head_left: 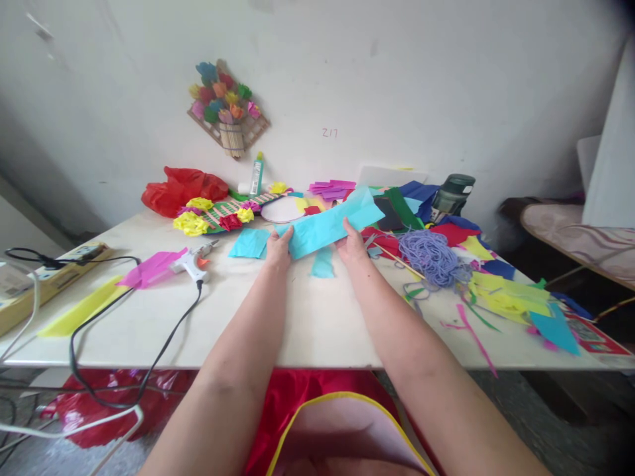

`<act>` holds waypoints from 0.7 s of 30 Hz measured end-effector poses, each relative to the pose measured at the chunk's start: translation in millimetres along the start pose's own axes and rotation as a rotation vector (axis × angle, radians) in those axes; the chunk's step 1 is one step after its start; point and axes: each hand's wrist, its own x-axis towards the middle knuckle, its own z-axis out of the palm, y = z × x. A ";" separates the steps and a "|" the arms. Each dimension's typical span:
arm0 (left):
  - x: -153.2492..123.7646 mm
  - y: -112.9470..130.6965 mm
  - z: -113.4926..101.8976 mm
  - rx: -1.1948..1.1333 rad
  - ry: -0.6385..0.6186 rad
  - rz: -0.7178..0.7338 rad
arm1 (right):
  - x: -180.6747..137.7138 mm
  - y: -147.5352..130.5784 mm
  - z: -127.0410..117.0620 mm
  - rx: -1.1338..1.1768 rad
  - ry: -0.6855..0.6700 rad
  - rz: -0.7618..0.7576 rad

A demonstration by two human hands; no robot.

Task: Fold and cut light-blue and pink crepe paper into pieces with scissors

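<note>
A long strip of light-blue crepe paper [322, 228] is stretched between my two hands above the table, its right end raised. My left hand [280, 248] is closed on the strip's left part, thumb on top. Lower along its right part, my right hand [352, 244] grips the edge, thumb against the paper. Beside my left hand lies a smaller light-blue piece [249, 243]. Another small blue piece [323, 263] rests on the table between my wrists. Scissors [371, 242], partly hidden, lie just right of my right hand.
A white glue gun [191, 263] with a black cord lies left, near pink paper [153, 270] and yellow paper [82, 307]. Purple yarn [429, 256] and paper scraps cover the right side. A decorated panel [223, 215], glue bottle [256, 174] and dark bottle [452, 196] stand behind.
</note>
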 end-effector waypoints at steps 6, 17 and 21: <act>-1.8 -2.3 3.1 -0.002 0.086 0.019 | -12.4 19.6 8.7 -0.140 -0.026 0.165; 4.3 9.9 -0.9 -0.125 0.189 -0.109 | -11.0 9.7 4.0 -0.317 -0.043 0.085; 0.5 17.2 -1.4 -0.133 0.132 -0.100 | -8.2 6.9 0.9 -0.361 -0.074 0.072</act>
